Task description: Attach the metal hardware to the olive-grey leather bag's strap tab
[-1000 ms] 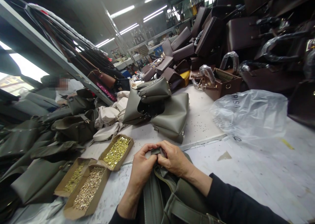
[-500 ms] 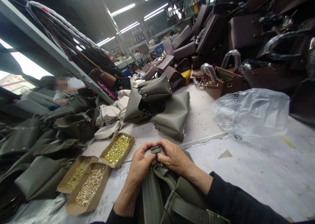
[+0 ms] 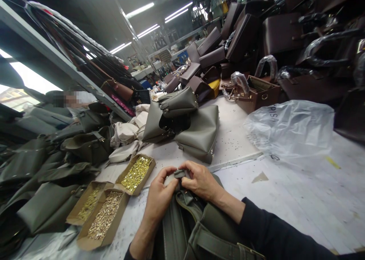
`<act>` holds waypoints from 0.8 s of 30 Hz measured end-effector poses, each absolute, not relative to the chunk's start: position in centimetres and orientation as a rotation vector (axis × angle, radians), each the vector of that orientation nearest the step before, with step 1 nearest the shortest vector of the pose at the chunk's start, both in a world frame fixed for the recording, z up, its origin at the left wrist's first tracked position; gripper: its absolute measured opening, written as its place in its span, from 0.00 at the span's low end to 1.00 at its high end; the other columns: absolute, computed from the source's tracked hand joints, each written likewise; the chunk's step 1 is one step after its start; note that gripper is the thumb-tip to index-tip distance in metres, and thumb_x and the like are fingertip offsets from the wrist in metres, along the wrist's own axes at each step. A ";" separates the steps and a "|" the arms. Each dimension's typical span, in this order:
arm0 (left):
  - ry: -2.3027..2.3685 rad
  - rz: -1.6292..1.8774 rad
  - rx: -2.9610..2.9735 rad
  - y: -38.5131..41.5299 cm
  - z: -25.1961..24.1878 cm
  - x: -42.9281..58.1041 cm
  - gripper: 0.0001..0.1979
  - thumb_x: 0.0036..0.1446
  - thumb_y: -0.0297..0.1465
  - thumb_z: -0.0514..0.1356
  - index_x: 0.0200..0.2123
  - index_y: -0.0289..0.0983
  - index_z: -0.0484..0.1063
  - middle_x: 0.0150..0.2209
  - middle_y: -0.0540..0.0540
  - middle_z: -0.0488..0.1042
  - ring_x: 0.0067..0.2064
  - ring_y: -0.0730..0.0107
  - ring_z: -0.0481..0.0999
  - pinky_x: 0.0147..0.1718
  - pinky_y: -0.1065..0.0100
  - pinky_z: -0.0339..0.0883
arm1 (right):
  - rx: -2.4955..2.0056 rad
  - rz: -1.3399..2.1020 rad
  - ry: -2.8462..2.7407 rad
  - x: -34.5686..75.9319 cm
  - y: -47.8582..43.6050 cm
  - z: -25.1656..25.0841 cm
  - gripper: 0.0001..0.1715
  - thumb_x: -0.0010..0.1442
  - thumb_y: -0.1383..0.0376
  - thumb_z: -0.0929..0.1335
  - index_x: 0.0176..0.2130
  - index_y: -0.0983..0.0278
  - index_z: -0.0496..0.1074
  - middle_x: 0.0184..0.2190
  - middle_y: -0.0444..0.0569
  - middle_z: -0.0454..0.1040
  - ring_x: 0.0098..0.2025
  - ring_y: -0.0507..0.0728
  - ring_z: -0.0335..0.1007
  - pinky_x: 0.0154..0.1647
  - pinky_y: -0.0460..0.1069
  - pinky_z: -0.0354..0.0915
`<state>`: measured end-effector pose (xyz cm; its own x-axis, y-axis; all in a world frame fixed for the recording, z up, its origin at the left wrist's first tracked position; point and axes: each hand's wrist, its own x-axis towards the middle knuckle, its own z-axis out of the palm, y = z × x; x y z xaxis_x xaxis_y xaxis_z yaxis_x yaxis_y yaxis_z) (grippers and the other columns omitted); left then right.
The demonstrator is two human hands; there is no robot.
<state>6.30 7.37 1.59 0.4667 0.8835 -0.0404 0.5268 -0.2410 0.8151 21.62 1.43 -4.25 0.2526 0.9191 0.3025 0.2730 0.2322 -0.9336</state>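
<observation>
An olive-green handbag point(image 3: 173, 229) lies in front of me at the table's near edge, with a buckled strap across it. My left hand point(image 3: 161, 189) and my right hand point(image 3: 199, 180) meet at its far end. Both pinch a small olive strap tab point(image 3: 179, 173) between thumbs and forefingers, one hand at each side of it. Whether a small metal piece sits between the fingertips I cannot tell. Left of my hands stand cardboard trays of small metal fittings: a yellow-gold tray point(image 3: 154, 165) and a rose-gold tray point(image 3: 112, 239), with another gold one point(image 3: 71, 214) beside it.
Two finished-looking olive bags point(image 3: 199, 134) stand beyond my hands. Olive bags point(image 3: 45, 206) pile up at left, brown bags point(image 3: 216, 54) at back right. A clear plastic bag point(image 3: 296, 130) lies on the white table point(image 3: 285, 203). A person point(image 3: 75, 100) is at far left.
My hands stay on the strap tab with only slight finger shifts, and the tab tilts a little. The whole view has moved slightly.
</observation>
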 end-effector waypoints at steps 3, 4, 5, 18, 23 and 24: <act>1.222 0.555 2.044 7.0 1.7 6.4 0.18 0.54 0.38 0.58 0.47 0.37 0.73 0.45 0.44 0.77 0.49 0.56 0.75 0.50 0.62 0.64 | -1.273 0.670 -1.280 21.7 1.4 -4.2 0.21 0.52 0.79 0.71 0.44 0.62 0.75 0.28 0.37 0.66 0.29 0.49 0.57 0.33 0.44 0.52; 1.227 0.545 2.081 7.0 1.8 6.4 0.17 0.55 0.38 0.57 0.47 0.37 0.73 0.44 0.45 0.77 0.48 0.57 0.75 0.49 0.62 0.64 | -1.268 0.675 -1.285 21.7 1.4 -4.3 0.21 0.53 0.79 0.71 0.44 0.62 0.75 0.29 0.37 0.66 0.30 0.49 0.58 0.33 0.44 0.52; 1.220 0.533 2.104 7.0 1.8 6.4 0.17 0.57 0.38 0.56 0.46 0.38 0.73 0.44 0.45 0.77 0.47 0.57 0.75 0.47 0.62 0.64 | -1.265 0.681 -1.289 21.8 1.4 -4.4 0.21 0.53 0.79 0.72 0.45 0.62 0.76 0.29 0.37 0.66 0.30 0.49 0.58 0.33 0.44 0.52; 1.010 0.583 1.541 9.1 -0.1 6.2 0.22 0.50 0.41 0.69 0.45 0.36 0.72 0.42 0.46 0.76 0.42 0.65 0.73 0.42 0.68 0.65 | -1.318 0.787 -1.247 22.1 1.5 -4.5 0.17 0.57 0.76 0.72 0.45 0.62 0.77 0.28 0.37 0.65 0.29 0.48 0.58 0.30 0.44 0.51; 0.969 0.641 1.295 9.1 -1.1 5.8 0.26 0.43 0.40 0.76 0.41 0.37 0.71 0.39 0.48 0.76 0.36 0.71 0.74 0.37 0.72 0.67 | -1.279 0.877 -1.212 22.2 1.9 -5.0 0.16 0.56 0.74 0.69 0.44 0.62 0.77 0.25 0.36 0.64 0.27 0.49 0.57 0.29 0.45 0.51; 0.954 0.646 1.246 9.2 -1.4 5.7 0.26 0.43 0.40 0.77 0.41 0.37 0.71 0.39 0.49 0.76 0.36 0.72 0.75 0.36 0.72 0.68 | -1.274 0.891 -1.214 22.2 2.0 -5.1 0.16 0.57 0.73 0.69 0.45 0.63 0.77 0.25 0.37 0.64 0.27 0.49 0.57 0.29 0.45 0.52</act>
<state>5.67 9.18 -1.45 0.4810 0.8424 -0.2430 0.0872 0.2299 0.9693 22.20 2.00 -5.06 0.1895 0.9686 0.1610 0.1368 0.1363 -0.9812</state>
